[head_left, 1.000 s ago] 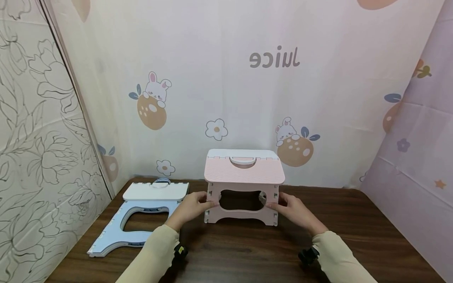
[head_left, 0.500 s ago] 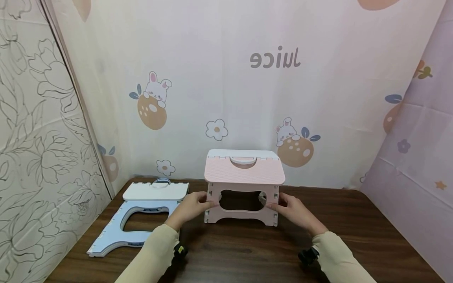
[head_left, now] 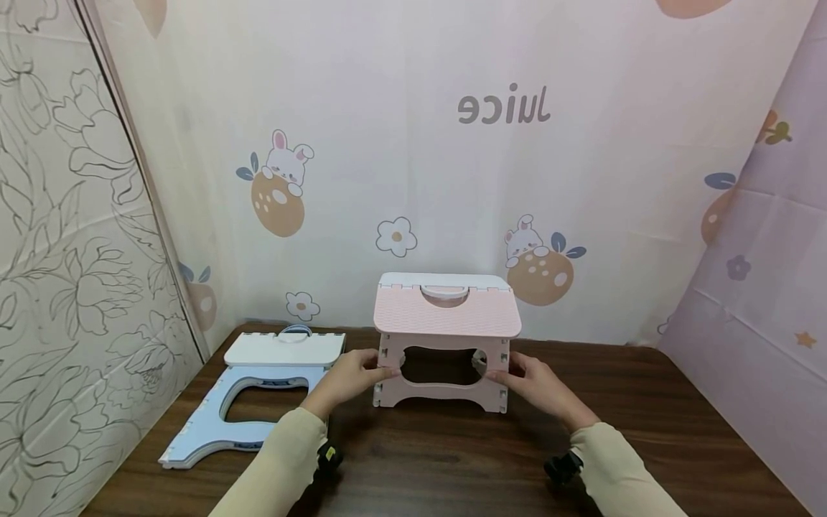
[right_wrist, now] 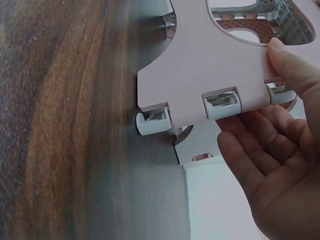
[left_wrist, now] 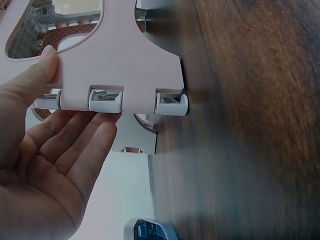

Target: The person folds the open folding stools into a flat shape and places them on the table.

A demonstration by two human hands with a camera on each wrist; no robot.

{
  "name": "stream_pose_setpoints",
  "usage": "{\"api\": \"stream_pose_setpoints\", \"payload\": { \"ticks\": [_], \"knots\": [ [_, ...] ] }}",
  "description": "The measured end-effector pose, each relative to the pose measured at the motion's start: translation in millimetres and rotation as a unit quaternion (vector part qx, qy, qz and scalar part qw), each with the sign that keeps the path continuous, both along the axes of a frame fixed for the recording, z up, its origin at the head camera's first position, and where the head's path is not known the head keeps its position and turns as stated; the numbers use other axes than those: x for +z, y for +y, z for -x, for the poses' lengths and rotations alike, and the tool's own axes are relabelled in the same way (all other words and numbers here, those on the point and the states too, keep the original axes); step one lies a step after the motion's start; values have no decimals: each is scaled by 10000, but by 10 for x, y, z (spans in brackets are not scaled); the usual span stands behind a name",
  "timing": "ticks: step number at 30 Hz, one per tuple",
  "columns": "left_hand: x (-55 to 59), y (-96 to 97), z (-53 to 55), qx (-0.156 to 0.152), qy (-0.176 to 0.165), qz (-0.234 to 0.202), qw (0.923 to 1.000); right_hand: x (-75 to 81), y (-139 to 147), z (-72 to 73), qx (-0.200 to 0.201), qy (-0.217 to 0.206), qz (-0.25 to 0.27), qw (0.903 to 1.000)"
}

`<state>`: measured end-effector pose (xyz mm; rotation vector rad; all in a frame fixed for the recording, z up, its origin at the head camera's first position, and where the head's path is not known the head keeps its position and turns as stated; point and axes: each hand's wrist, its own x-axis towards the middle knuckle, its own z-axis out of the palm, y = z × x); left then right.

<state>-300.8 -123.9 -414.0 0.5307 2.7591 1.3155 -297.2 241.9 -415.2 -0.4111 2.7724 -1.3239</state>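
Note:
A pink and white folding step stool [head_left: 446, 316] stands unfolded and upright at the back of the table, with a white carry handle in its top. At its left side, my left hand [head_left: 351, 380] grips the leg panel, thumb on the pink front face and fingers behind the edge; the left wrist view shows this thumb [left_wrist: 42, 75] by the oval opening. My right hand [head_left: 535, 384] holds the opposite side in the same way, and in the right wrist view its fingers [right_wrist: 250, 150] lie behind the white hinges. The stool's back is mostly hidden.
A light blue and white folding stool [head_left: 268, 370] lies folded flat on the dark wooden table [head_left: 439, 467], left of my left hand. Behind the pink stool hangs a printed curtain [head_left: 413, 179] close to the table's back edge. More curtain [head_left: 762, 301] borders the right side.

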Motion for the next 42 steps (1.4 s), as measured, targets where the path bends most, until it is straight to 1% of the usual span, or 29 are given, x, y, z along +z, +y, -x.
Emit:
{"api": "stream_pose_setpoints", "payload": {
  "ticks": [14, 24, 32, 42],
  "knots": [
    [3, -10, 30, -37, -7, 5, 10000, -14, -2, 14, 57, 33, -8, 10000],
    [6, -7, 21, -27, -29, 12, 10000, -16, -6, 2, 84, 43, 20, 10000],
    [25, 1, 7, -14, -50, -3, 10000, -12, -2, 15, 67, -49, 56, 10000],
    [8, 5, 41, -44, -47, -24, 10000, -7, 6, 12, 82, -68, 28, 9999]
  ]
}}
